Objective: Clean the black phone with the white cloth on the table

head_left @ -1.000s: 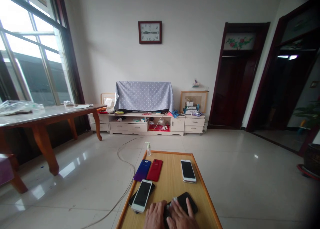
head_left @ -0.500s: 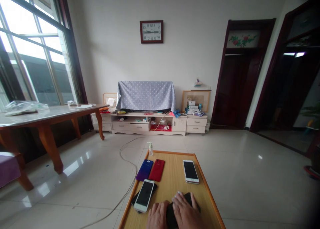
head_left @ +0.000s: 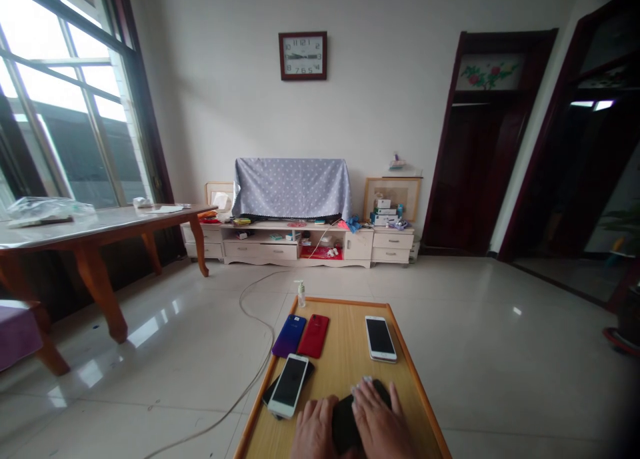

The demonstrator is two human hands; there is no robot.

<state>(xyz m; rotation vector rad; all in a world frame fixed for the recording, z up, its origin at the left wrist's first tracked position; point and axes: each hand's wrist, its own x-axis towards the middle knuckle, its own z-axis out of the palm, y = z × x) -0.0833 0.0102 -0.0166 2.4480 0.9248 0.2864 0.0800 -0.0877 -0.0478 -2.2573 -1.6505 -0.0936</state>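
Well beyond the hands [head_left: 377,419], a pump bottle [head_left: 301,294] of clear gel

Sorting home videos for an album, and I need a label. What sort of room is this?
Likely a home living room: a low cream drawer cabinet beneath a polka-dot cloth, a square wall clock, and a glossy tiled floor.

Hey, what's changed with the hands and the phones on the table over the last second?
Both hands have closed in on the black phone: the left hand lies against its left side, and the right hand has moved over more of it, so less of the phone shows. Neither hand has visibly let go. The other phones, including the red phone, stayed in place on the wooden table.
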